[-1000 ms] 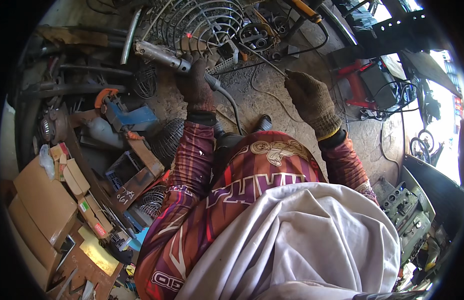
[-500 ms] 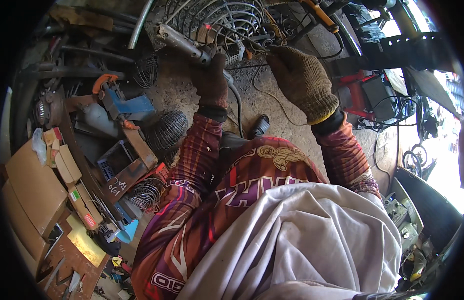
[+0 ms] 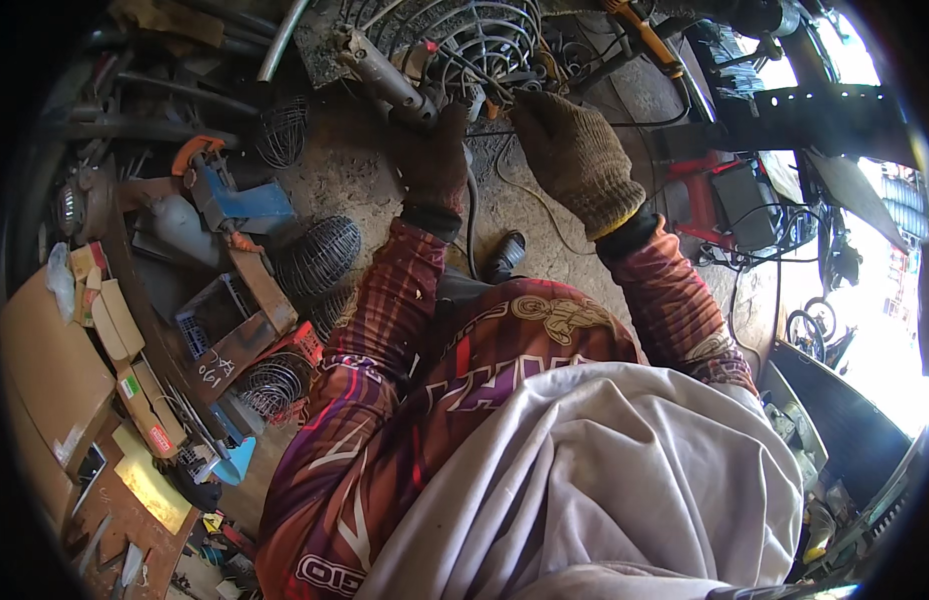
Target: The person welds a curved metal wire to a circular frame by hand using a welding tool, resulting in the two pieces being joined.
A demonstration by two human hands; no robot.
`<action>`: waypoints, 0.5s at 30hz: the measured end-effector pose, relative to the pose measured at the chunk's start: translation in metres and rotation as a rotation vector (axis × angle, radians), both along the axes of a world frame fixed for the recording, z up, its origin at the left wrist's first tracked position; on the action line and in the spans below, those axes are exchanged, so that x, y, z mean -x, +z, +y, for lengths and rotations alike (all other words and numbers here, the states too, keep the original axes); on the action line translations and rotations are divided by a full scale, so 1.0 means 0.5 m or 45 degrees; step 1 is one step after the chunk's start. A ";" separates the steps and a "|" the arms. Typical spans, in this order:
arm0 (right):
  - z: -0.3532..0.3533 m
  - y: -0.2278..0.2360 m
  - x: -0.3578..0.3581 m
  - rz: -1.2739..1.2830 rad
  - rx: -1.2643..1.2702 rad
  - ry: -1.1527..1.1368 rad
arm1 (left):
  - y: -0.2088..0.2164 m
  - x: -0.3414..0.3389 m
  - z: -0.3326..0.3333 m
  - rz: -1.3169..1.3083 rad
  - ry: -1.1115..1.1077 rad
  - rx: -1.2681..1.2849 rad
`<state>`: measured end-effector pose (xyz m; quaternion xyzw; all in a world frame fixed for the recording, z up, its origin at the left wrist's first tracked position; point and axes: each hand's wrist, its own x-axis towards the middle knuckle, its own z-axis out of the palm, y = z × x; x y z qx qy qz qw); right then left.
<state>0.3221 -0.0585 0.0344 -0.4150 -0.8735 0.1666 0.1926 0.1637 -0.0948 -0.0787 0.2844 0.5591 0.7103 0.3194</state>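
My left hand [image 3: 435,165], in a dark brown work glove, is closed around the lower end of a grey metal tube [image 3: 385,75]. The tube slants up and left and has holes near its lower end. A thick dark cable [image 3: 473,215] hangs below this hand. My right hand [image 3: 575,160], in a brown knit glove with a yellow edge, pinches a thin dark rod [image 3: 472,70]. That rod points up and left, with a small red spot near its far end. Behind both hands lies a round wire coil cage [image 3: 495,30] of metal rings.
Wire cages [image 3: 320,250] and a blue-and-orange clamp tool [image 3: 230,200] are on the left, near cardboard boxes [image 3: 60,350]. An orange-handled tool [image 3: 645,40] lies at far right of the coil. A red-and-black machine [image 3: 720,200] stands right. My sandalled foot [image 3: 507,255] rests on the floor.
The metal tube has tilted steeper, its upper end moving right and away. My right hand has shifted left, closer to my left hand, still pinching the rod.
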 end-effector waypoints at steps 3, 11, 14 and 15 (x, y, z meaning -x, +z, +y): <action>-0.002 -0.037 -0.007 0.174 -0.040 -0.036 | 0.000 -0.002 0.002 -0.014 -0.009 -0.008; 0.014 -0.068 -0.027 0.257 -0.071 0.095 | 0.026 -0.023 0.003 -0.098 0.072 0.106; 0.019 -0.073 -0.031 0.224 -0.182 0.148 | 0.032 -0.022 0.007 -0.124 0.043 0.025; 0.019 -0.072 -0.032 0.214 -0.215 0.156 | 0.034 -0.021 0.009 -0.119 0.023 0.010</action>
